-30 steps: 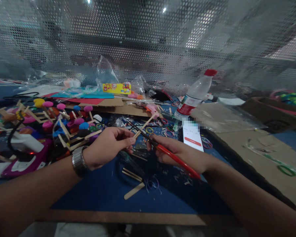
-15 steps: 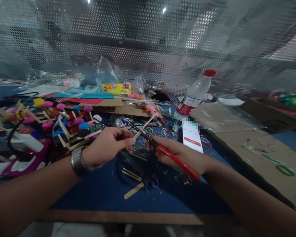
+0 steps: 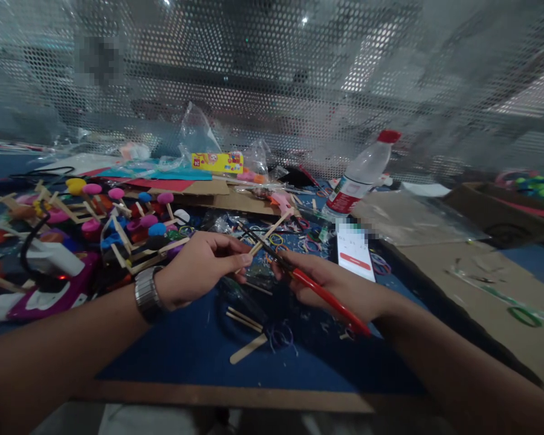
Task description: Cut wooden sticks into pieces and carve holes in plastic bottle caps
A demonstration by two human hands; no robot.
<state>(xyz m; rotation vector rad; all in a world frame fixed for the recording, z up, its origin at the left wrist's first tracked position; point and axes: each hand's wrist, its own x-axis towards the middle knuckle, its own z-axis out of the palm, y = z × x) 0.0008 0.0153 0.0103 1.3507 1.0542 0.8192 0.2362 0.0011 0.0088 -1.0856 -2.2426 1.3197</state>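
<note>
My left hand (image 3: pixel 199 269), with a metal watch (image 3: pixel 145 295) on the wrist, pinches the near end of a wooden craft stick (image 3: pixel 269 231) that points up and away to the right. My right hand (image 3: pixel 333 287) grips red-handled pliers (image 3: pixel 326 296); their dark jaws (image 3: pixel 258 240) cross the stick close to my left fingertips. Both hands hover over a blue mat (image 3: pixel 199 350). Loose sticks (image 3: pixel 247 349) and a tangle of rubber bands (image 3: pixel 278 335) lie on the mat just below the hands.
Stick-and-coloured-cap models (image 3: pixel 131 223) crowd the left, by a purple tool (image 3: pixel 49 296) with a black cable. A phone (image 3: pixel 354 257) and a red-capped bottle (image 3: pixel 360 172) are right of centre. Cardboard (image 3: pixel 476 272) lies at right. Perforated metal screen (image 3: pixel 272 78) behind.
The view has shifted slightly; both hands, the stick and the pliers keep nearly the same pose.
</note>
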